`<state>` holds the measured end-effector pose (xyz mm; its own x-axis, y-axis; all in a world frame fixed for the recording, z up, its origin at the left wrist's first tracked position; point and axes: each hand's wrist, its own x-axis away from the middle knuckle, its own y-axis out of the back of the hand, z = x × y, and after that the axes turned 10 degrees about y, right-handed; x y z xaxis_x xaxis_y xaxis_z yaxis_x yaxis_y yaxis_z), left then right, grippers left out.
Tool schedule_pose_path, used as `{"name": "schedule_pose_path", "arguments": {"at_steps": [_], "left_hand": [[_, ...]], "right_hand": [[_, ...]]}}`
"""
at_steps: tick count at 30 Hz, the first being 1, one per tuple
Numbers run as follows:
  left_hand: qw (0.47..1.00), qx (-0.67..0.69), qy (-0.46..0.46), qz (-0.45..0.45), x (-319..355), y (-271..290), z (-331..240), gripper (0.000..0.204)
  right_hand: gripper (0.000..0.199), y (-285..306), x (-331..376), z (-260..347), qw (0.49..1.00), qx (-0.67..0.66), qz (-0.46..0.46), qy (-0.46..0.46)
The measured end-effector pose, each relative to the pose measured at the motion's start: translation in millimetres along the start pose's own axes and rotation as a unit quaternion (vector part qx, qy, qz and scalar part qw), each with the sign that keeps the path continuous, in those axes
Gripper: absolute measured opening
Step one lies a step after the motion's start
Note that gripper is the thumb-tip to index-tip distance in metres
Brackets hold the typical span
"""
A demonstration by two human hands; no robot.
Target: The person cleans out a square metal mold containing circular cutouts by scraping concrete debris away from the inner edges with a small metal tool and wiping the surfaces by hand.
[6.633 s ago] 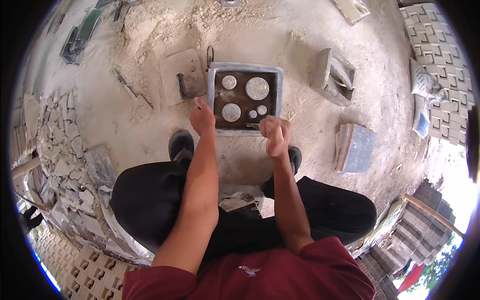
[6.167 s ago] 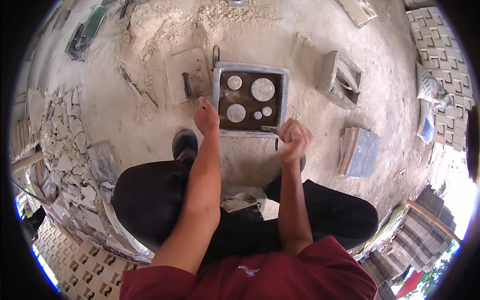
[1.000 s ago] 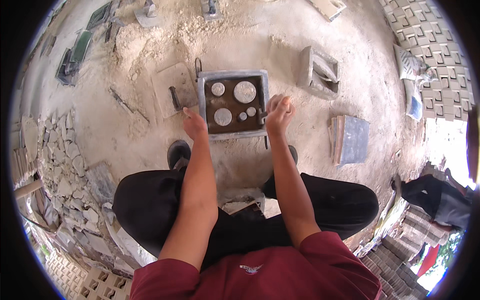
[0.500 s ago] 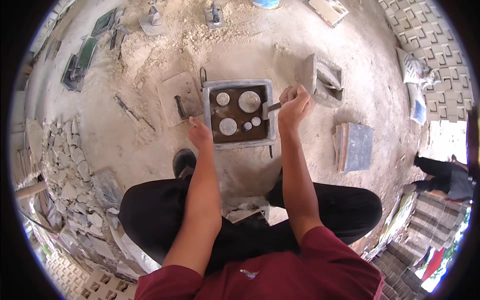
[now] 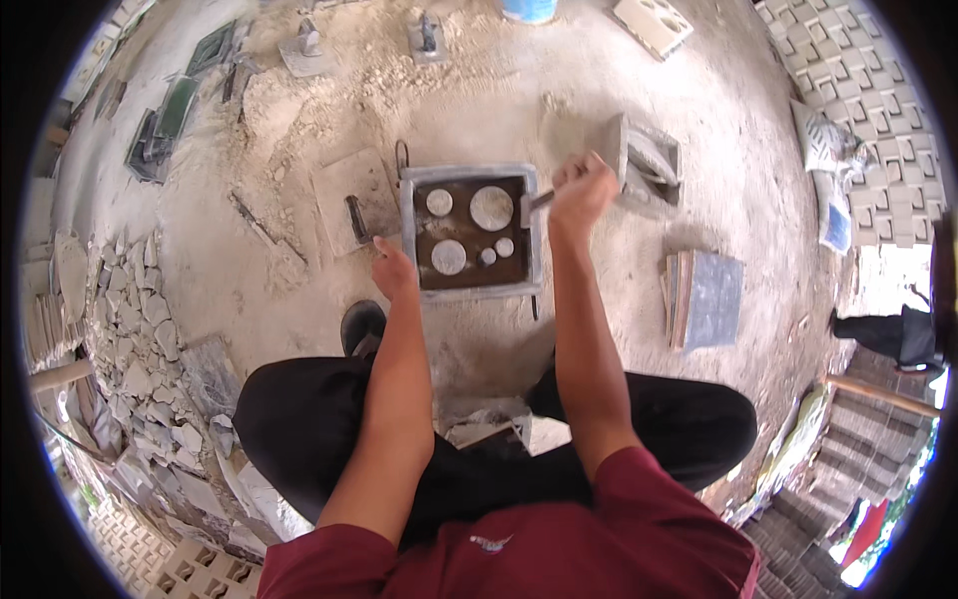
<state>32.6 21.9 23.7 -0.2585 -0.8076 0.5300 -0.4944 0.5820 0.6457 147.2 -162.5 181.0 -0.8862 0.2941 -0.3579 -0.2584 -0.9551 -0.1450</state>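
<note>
Floor (image 5: 619,299): dusty
Bucket (image 5: 529,10): cut off
Left hand (image 5: 394,272): cannot tell grip
Right hand (image 5: 585,190): grip clenched round tool (image 5: 542,202)
Box (image 5: 484,292): five discs (image 5: 491,209) inside

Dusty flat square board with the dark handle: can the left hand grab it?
Probably yes: the left hand is close to the dark handle, and nothing visible stands between them.

The square grey frame (image 5: 409,235) looks matt and worn, the pale round discs (image 5: 448,258) rough and speckled, the maroon cloth shirt (image 5: 529,554) matt.
</note>
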Motion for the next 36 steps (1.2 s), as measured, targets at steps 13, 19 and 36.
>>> {"name": "schedule_pose_path", "arguments": {"at_steps": [13,19,36], "left_hand": [[0.999,-0.037,0.022,0.008,3,-4,-5,0.078],[0.998,-0.054,0.041,-0.015,2,2,-8,0.079],[0.999,-0.015,0.019,-0.032,8,2,-11,0.077]], "right_hand": [[0.032,-5,-13,-28,0.997,-0.059,0.045,-0.007],[0.035,-13,-16,-22,0.996,-0.025,0.079,-0.036],[0.038,15,14,-19,0.989,0.083,0.117,0.019]]}}
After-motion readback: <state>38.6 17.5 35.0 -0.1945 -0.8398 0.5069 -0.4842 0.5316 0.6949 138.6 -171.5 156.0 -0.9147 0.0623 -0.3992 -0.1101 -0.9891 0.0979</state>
